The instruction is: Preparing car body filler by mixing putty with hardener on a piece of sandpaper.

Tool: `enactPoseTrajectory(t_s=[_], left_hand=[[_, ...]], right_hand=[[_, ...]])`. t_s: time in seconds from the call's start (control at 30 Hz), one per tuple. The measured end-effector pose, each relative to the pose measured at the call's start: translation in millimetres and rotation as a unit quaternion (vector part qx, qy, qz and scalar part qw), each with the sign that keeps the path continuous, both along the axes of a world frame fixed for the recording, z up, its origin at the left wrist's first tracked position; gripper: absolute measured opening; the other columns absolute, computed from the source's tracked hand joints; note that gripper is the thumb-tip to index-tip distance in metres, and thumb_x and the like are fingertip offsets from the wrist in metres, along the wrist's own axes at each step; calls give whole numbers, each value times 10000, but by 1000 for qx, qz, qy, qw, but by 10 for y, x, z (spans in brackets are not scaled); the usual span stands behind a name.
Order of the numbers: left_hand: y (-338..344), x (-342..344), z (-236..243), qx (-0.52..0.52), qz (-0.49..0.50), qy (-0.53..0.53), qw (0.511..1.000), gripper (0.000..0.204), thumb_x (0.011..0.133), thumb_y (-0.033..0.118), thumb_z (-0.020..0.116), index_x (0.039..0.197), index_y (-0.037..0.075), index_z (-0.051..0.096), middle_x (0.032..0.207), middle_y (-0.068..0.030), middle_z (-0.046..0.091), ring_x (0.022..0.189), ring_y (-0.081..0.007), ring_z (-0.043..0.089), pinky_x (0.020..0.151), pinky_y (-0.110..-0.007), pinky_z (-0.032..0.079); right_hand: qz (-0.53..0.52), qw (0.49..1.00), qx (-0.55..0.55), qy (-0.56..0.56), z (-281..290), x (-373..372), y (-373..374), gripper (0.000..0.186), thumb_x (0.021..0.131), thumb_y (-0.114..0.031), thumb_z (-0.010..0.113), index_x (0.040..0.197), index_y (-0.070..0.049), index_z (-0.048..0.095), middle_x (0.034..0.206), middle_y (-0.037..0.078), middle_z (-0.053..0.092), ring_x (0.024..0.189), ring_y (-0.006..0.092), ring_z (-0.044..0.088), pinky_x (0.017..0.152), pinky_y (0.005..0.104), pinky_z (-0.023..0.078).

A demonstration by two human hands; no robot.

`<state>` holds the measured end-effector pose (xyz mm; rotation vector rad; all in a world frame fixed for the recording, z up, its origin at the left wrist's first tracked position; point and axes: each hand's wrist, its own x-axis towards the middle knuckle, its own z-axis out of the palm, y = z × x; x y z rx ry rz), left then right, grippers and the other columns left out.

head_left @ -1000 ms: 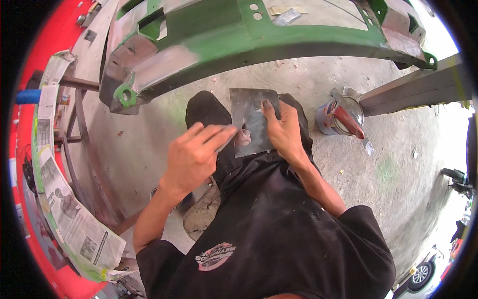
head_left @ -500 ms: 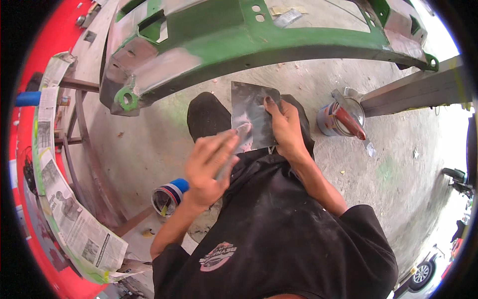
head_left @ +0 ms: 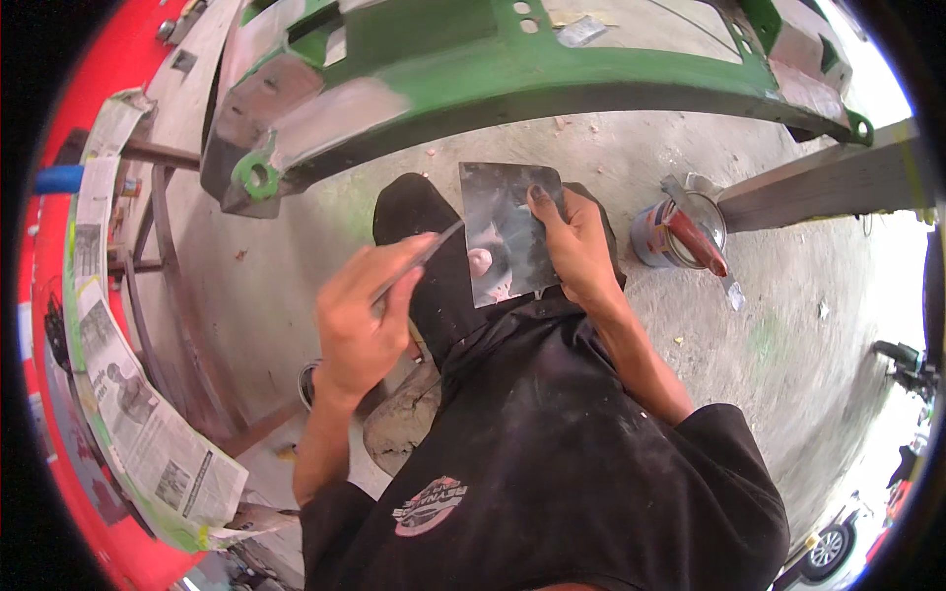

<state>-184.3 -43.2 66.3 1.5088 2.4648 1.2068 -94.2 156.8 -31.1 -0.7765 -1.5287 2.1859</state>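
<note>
My right hand grips a dark, flat, smudged mixing plate by its right edge, thumb on top, above my lap. A small pinkish lump of putty sits near the plate's left edge, with pale smears around and below it. Just left of the plate, my left hand is closed on a thin, dark grey putty spreader. Seen nearly edge-on, its tip points up and right toward the plate's left edge; whether it touches cannot be made out.
A large green frame part with grey patches spans the far side. On the right, a can with a red-handled scraper stands by a grey beam. A newspaper-covered panel stands left, and another can is partly behind my left hand.
My left hand has pulled back left and down from the plate, bringing the spreader off the putty. The putty now sits as a rounder lump. My right hand and the plate have barely moved.
</note>
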Motion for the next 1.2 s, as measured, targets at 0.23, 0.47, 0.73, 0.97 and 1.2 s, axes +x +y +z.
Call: enactPoseTrajectory(t_s=[0.23,0.47,0.73,0.97,1.2], left_hand=[[162,76,-27,-166,-58,112,978,212,812,11,634,997,69,718,832,-59,680,701,-251,636,583,-357,484],[153,161,-378,-126,-24,-112,985,189,844,48,634,1015,17,708,779,-130,682,572,-281,609,562,-335,482],[59,119,-912,-135,27,-434,890,187,900,129,664,993,-31,691,785,-79,700,656,-90,589,585,-286,475],[27,-27,-346,62,143,-527,835,242,875,120,702,1072,-21,693,984,-102,717,863,-178,680,774,-355,536],[136,395,-820,37,-9,121,992,516,763,-93,677,1260,39,638,1239,-193,627,1011,-350,647,872,-381,525]], right_hand=[[31,992,117,-43,-100,-6,-116,321,977,-213,539,849,79,578,669,49,521,665,118,427,592,340,394],[44,983,142,-105,-509,-32,-17,362,934,-234,556,825,110,569,631,214,530,593,225,480,607,408,420],[40,957,218,-189,-592,-51,-7,349,932,-214,542,848,122,588,726,314,587,631,386,579,641,438,451],[11,991,93,-98,-514,-41,114,294,981,-234,549,917,44,619,808,45,619,711,115,502,652,323,430],[-39,987,-153,-23,-129,-76,49,302,972,-236,576,928,57,633,814,54,634,705,109,567,633,289,455]])
